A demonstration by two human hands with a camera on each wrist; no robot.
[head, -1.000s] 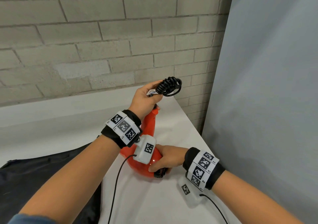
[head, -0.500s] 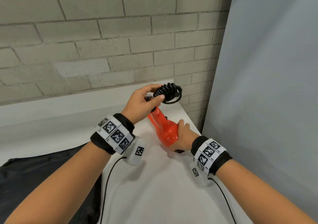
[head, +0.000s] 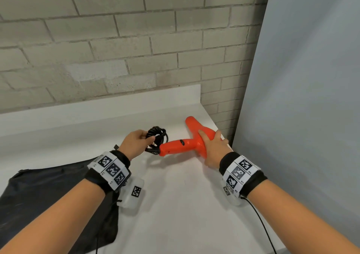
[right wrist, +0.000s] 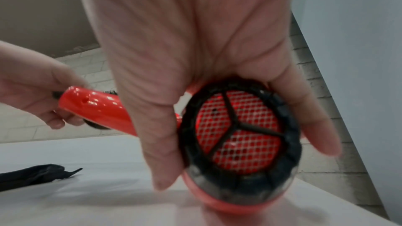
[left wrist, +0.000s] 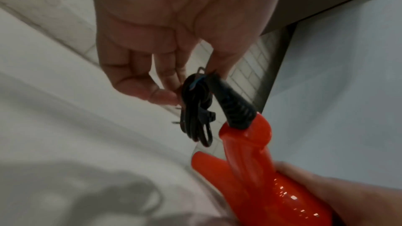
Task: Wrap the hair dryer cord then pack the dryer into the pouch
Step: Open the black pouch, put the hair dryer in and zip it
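White counter (head: 175, 205) by a brick wall (head: 116, 39). Right hand (head: 213, 150) grip wrapped round orange hair dryer (head: 179, 145). Left hand (head: 134, 143) grip pinching bundled black cord (head: 158, 135). Black pouch (head: 48, 195) lying flat, left.

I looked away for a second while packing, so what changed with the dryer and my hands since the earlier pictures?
The hair dryer swung from nearly upright to lying across, handle pointing left, and shifted toward the table's right edge. The right hand regripped from the rear end to over the body. The left hand came down with the coiled cord. Unchanged: the cord stays bundled and gripped, and the black pouch lies at left.
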